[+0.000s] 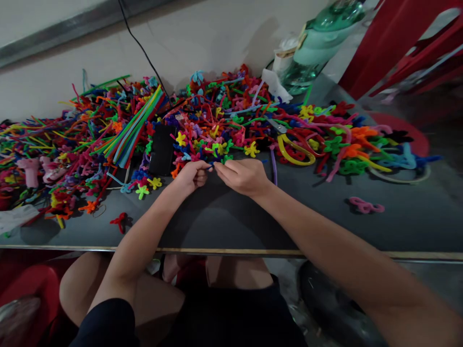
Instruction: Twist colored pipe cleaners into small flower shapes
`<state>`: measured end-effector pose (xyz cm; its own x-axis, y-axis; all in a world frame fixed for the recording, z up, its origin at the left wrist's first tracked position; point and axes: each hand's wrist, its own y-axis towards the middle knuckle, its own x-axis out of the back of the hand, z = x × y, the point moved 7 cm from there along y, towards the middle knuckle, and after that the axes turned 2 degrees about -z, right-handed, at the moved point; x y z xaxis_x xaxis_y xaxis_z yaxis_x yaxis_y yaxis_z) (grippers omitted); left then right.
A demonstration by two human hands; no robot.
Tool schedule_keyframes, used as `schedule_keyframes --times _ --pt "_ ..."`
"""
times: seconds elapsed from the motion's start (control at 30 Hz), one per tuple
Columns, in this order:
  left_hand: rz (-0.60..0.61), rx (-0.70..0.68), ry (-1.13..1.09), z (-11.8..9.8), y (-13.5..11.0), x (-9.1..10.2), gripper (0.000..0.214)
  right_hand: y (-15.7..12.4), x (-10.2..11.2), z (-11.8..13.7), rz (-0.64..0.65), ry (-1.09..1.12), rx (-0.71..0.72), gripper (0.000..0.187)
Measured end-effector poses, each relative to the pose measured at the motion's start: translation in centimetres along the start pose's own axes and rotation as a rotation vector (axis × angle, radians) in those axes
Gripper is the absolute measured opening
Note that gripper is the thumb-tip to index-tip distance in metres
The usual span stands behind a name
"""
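My left hand point(193, 175) and my right hand point(241, 176) meet over the dark table point(220, 221), fingertips pinched close together. Between them shows a small bit of blue pipe cleaner point(210, 167); most of it is hidden by the fingers. Just beyond the hands lies a big heap of colourful pipe cleaners point(202, 126), many bent into flower shapes. A black phone point(162, 150) rests at the heap's edge, left of my left hand. To the right of my right hand, a lone purple pipe cleaner point(274, 166) lies on the table.
Yellow-handled scissors point(294, 150) lie on the right part of the heap. A bundle of straight pipe cleaners point(137, 127) leans behind the phone. At the back right stands a green bottle point(318, 46). A pink twisted piece point(366, 205) and a red one point(120, 221) lie near the front edge.
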<state>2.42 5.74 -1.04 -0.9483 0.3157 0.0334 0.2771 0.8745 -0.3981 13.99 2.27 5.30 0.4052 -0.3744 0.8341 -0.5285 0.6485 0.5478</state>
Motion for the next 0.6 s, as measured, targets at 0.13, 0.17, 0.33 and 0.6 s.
schedule_keyframes --times 0.13,0.17,0.33,0.6 --pt "-0.100 -0.142 0.141 -0.8 -0.3 0.8 0.031 -0.3 -0.2 -1.3 -0.071 0.055 -0.093 0.031" --pt "-0.230 -0.284 0.267 -1.7 -0.8 1.5 0.032 -0.4 -0.3 -1.8 -0.100 0.086 -0.127 0.030" --pt "-0.495 -0.982 1.020 -5.3 -4.7 -0.1 0.028 -0.4 -0.9 -3.1 -0.153 0.228 -0.172 0.024" --pt "-0.424 -1.032 1.218 -4.9 -4.2 -1.3 0.028 -0.1 -1.2 -2.9 -0.156 0.427 -0.193 0.023"
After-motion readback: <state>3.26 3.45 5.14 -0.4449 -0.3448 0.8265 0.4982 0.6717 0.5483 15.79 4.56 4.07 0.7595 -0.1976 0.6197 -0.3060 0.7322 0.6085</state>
